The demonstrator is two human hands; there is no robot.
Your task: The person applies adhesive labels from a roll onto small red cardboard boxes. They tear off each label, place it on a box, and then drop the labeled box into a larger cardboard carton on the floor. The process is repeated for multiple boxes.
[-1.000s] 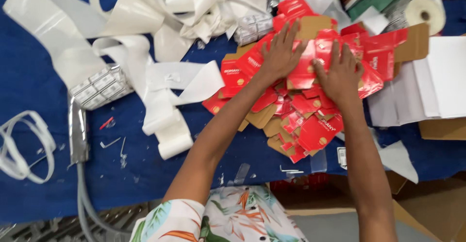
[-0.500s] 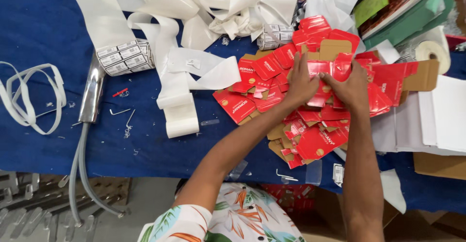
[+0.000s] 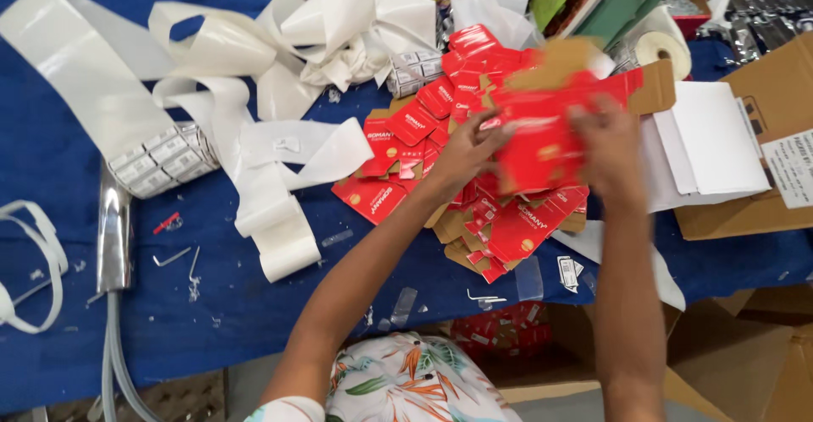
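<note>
A heap of flat red carton blanks (image 3: 440,159) with brown cardboard backs lies on the blue table cover (image 3: 254,320). My left hand (image 3: 468,147) and my right hand (image 3: 605,147) both grip one unfolded red carton blank (image 3: 542,130), lifted above the heap and blurred by motion. The left hand pinches its left edge, and the right hand clasps its right side. More red blanks (image 3: 517,227) spread below my wrists toward the table's front edge.
Long white backing-paper strips (image 3: 279,210) tangle across the table's left and top. A sticker roll (image 3: 161,161), a metal tool with hose (image 3: 113,236), a white tape roll (image 3: 660,48), white sheets (image 3: 711,147) and cardboard boxes (image 3: 762,210) surround the heap. Small metal bits (image 3: 182,261) lie loose.
Both hands left the heap, where they were pressing down, and now hold one red blank raised above it. The camera view shifted slightly right.
</note>
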